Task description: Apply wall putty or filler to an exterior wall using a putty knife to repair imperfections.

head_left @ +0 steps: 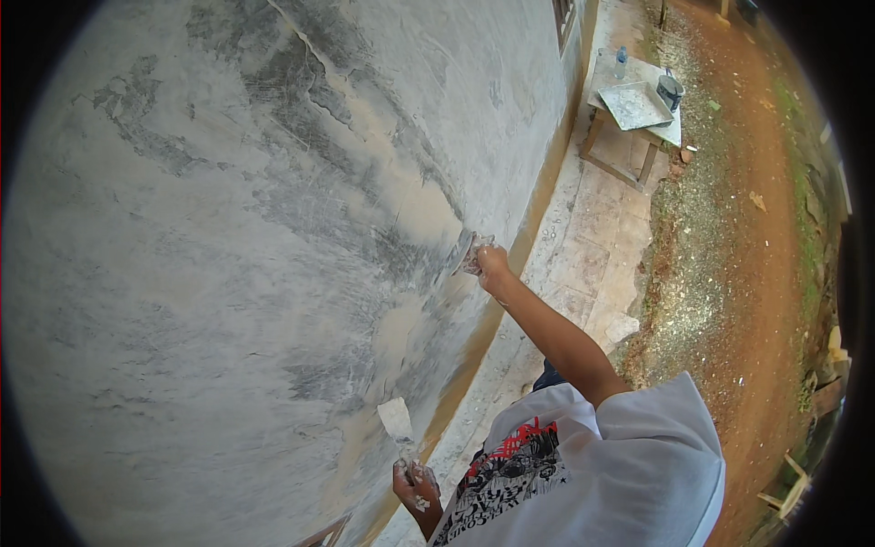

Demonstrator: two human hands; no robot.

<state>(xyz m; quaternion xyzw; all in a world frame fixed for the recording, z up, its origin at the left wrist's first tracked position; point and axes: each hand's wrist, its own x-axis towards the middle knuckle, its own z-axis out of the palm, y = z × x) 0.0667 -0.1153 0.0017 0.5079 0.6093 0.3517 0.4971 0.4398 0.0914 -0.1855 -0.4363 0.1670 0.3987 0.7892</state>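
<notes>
My right hand [493, 263] reaches out and is closed around a putty-smeared scraper [468, 253]. Its blade is against the grey plastered wall [228, 301], at the lower end of a beige strip of filler [419, 205]. Lower down, my left hand [417, 488] grips a putty knife [396, 419] whose broad pale blade points up in front of the wall. White putty spots the fingers of my left hand. Dark, scraped patches and a crack edge run beside the filler.
Along the wall's foot runs a brown band [474, 351] beside a paved walkway [583, 251]. Farther off, a small wooden table [672, 133] carries a shallow tray [635, 107], a dark pot [670, 91] and a plastic bottle [621, 62]. Gravel and a reddish dirt path [761, 273] lie right.
</notes>
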